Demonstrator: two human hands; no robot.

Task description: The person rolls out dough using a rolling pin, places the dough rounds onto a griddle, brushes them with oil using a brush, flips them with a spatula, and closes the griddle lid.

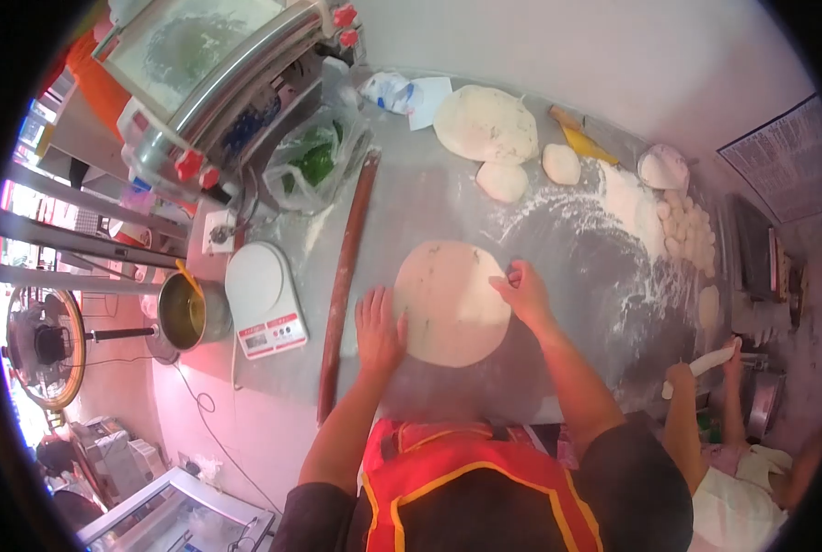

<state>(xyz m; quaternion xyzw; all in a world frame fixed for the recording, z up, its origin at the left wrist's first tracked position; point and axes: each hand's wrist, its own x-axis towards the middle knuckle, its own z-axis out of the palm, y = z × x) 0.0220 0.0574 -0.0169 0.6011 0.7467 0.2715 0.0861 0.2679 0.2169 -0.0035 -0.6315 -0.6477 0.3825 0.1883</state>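
A flat round sheet of dough point(452, 304) lies on the grey metal table, in front of my body. Flat beside its left edge is my left hand point(381, 331), fingers stretched out and holding nothing. At the right edge of the sheet, my right hand point(521, 290) has its fingers curled together, with thumb and fingertips at the dough's rim; whether they pinch it is too small to tell. A long brown rolling pin point(345, 285) lies to the left of my left hand.
A white scale point(268, 299) and a metal pot point(190, 313) stand left. A bag of greens point(310, 161) lies beyond. Large dough point(485, 124), a yellow scraper point(588, 145) and small dough pieces point(685, 230) lie behind. A co-worker point(738, 488) at right holds a dough strip point(706, 363).
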